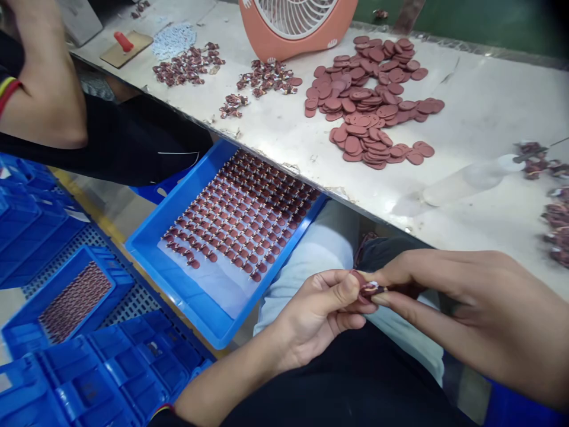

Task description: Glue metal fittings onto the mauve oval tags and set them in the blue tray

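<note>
My left hand is closed, pinching a reddish-brown oval disc between thumb and fingers above my lap. From the right, my right hand pinches a small dark-brown piece with white and tan parts, which touches the disc. Fingers hide much of both parts. On the table beyond my hands lies a large heap of the same oval discs. Small brown-and-white pieces lie in piles left of that heap. A blue tray beside my leg carries rows of discs with small pieces attached.
An orange fan stands at the back of the table. A glue-like clear bottle lies near more brown pieces at right. A co-worker's arm is at upper left. Stacked blue crates fill the lower left.
</note>
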The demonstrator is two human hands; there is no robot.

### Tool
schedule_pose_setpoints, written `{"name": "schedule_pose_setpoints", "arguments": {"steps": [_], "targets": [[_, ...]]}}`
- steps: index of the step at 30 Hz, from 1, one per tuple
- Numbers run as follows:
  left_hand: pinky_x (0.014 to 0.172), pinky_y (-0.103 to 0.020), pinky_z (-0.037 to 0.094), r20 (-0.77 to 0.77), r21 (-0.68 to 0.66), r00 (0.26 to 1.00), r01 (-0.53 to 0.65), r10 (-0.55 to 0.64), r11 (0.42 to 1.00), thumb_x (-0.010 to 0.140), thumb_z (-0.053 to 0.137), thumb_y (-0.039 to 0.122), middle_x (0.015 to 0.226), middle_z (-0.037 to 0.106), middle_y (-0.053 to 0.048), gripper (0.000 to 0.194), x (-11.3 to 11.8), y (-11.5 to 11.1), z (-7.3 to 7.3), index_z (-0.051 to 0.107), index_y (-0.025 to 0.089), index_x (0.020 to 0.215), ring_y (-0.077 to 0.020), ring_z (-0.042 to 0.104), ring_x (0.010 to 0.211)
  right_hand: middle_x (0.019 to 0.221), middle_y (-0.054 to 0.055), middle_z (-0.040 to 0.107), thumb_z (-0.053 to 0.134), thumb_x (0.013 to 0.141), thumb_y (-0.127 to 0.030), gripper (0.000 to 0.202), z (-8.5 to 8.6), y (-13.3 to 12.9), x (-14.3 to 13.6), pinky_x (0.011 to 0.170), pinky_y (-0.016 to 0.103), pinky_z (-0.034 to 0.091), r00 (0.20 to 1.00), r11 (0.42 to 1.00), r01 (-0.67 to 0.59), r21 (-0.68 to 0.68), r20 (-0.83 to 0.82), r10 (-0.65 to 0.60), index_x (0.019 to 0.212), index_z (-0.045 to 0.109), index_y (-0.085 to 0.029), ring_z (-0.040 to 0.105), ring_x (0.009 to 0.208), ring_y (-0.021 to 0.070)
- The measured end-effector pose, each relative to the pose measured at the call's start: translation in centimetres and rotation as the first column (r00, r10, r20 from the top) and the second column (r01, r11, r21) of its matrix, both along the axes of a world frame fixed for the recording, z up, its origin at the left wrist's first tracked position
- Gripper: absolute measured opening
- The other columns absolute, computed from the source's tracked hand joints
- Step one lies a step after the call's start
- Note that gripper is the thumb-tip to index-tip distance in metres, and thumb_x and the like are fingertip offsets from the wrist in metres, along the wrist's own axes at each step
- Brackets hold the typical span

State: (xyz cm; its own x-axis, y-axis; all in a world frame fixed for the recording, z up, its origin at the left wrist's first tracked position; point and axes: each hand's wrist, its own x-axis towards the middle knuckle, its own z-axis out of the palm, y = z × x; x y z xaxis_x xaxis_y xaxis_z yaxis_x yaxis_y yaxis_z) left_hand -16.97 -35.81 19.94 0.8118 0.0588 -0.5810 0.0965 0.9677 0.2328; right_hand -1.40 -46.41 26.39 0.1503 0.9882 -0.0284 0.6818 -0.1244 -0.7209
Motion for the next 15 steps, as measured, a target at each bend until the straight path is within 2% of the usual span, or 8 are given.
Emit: {"name": "schedule_pose_setpoints", "arguments": {"steps": [3,9,12,15], "targets": [[0.050,-0.009,0.052,-0.011,0.019,1.000,0.002,-0.001,1.000,0.062,0.092,0.034,0.068,0.071,0.001,0.030,0.0,0.2,0.0,0.076,0.014,0.077,-0.0062,0.067,0.059,0.081,-0.002,0.072,0.059,0.092,-0.019,0.011,0.7,0.4,0.0,0.059,0.026,0.052,0.999,1.000,-0.016,-0.016,-0.032,0.015,0.091,0.068,-0.025,0.068,0.068,0.0155],[0.048,-0.009,0.052,0.017,0.051,0.999,0.028,-0.029,0.998,0.064,0.091,0.035,0.068,0.068,0.002,0.029,0.0,0.7,0.1,0.076,0.015,0.079,-0.0062,0.066,0.061,0.083,-0.004,0.072,0.062,0.090,-0.013,0.010,1.3,1.0,0.2,0.065,0.018,0.052,0.998,0.998,-0.019,0.054,-0.059,0.022,0.094,0.067,-0.022,0.068,0.072,0.0092],[0.048,-0.010,0.052,0.078,0.059,0.995,0.049,-0.053,0.997,0.070,0.087,0.037,0.073,0.068,0.001,0.028,-0.1,0.9,-0.1,0.076,0.015,0.083,-0.0062,0.066,0.063,0.091,-0.004,0.073,0.063,0.092,-0.017,0.014,1.5,0.7,0.4,0.069,0.016,0.052,0.997,0.998,-0.041,0.056,-0.064,0.045,0.104,0.066,-0.023,0.068,0.079,0.0083],[0.048,-0.010,0.053,0.136,0.050,0.989,0.056,-0.062,0.997,0.073,0.085,0.037,0.078,0.069,0.001,0.027,0.0,1.3,-0.4,0.077,0.017,0.090,-0.0066,0.066,0.065,0.103,-0.003,0.072,0.066,0.094,-0.026,0.031,1.5,0.3,0.7,0.071,0.017,0.053,1.000,0.997,-0.013,0.081,-0.018,0.015,0.124,0.060,-0.027,0.067,0.082,0.0091]]}}
